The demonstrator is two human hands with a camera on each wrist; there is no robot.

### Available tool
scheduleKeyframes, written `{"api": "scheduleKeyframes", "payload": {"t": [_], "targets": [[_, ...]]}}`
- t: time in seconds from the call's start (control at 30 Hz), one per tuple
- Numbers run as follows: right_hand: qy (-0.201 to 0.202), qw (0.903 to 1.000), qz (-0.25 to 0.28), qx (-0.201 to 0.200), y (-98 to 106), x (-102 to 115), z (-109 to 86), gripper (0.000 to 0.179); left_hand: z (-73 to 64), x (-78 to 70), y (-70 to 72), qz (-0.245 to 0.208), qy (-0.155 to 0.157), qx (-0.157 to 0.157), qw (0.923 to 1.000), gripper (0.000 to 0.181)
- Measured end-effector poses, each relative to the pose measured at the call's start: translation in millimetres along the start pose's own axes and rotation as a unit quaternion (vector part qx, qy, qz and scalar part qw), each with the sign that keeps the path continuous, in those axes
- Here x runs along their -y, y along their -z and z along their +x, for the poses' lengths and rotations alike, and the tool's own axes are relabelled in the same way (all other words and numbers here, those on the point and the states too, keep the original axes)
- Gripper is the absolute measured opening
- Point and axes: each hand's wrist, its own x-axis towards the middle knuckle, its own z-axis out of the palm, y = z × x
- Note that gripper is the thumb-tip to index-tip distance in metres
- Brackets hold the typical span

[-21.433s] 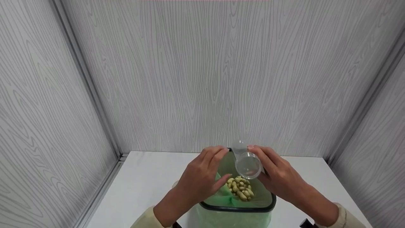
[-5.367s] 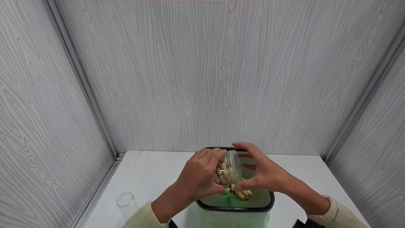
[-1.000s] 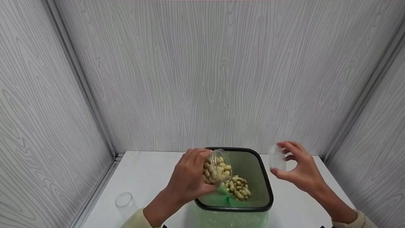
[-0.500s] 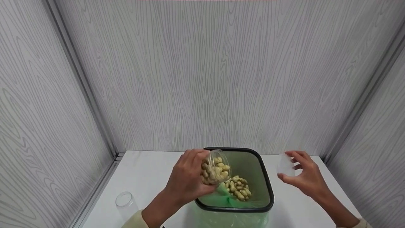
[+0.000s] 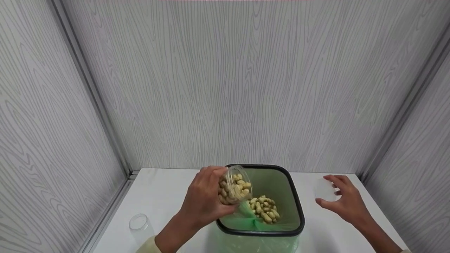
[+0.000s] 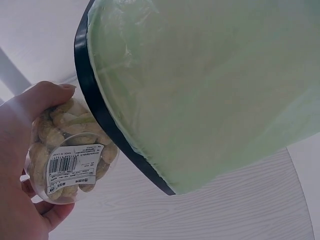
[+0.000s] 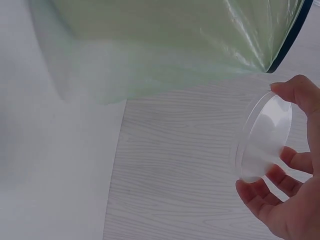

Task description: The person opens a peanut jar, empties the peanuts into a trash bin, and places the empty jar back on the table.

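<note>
My left hand (image 5: 204, 198) grips a clear plastic jar (image 5: 235, 185) full of unshelled peanuts, tilted with its uncovered mouth toward the right over the left rim of a bin. A barcode label (image 6: 75, 164) shows on the jar's base in the left wrist view. The bin (image 5: 297, 200) has a black rim and a green liner bag. Inside it lies a heap of peanuts (image 5: 264, 209). To the right of the bin, my right hand (image 5: 346, 202) pinches a clear round lid (image 7: 265, 135) by its edge, between thumb and fingertips.
A clear plastic jar (image 5: 140, 226) stands on the white table (image 5: 165, 186) at the left, partly behind the left forearm. Grey wood-grain panels (image 5: 242, 88) enclose the table at the back and on both sides.
Some seconds ago both hands were at the jar of peanuts over the bin; the lid has since come off. Over the last second the right hand moved right and lower with it, while the jar shifted slightly left.
</note>
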Motion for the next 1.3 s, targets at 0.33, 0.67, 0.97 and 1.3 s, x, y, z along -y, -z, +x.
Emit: {"api": "scheduleKeyframes", "payload": {"t": [0.33,0.67,0.97,1.3], "targets": [[-0.026,0.9989,-0.028,0.027,-2.0,-24.8,-12.1,0.067,-3.5,2.4,0.4,-0.011,0.008,-0.008,0.9999,0.096],[-0.058,0.9962,-0.04,0.052,-8.3,-48.9,-25.2,0.065,-8.4,5.7,2.7,-0.006,0.024,-0.008,0.9996,0.096],[-0.047,0.9947,-0.069,0.06,-19.1,-71.6,-33.9,0.06,-10.1,8.9,8.4,-0.003,0.047,-0.013,0.9988,0.096],[-0.094,0.9845,-0.078,0.126,-29.7,-96.4,-49.3,0.062,-14.8,17.2,13.4,-0.013,0.066,-0.045,0.9967,0.095]]}}
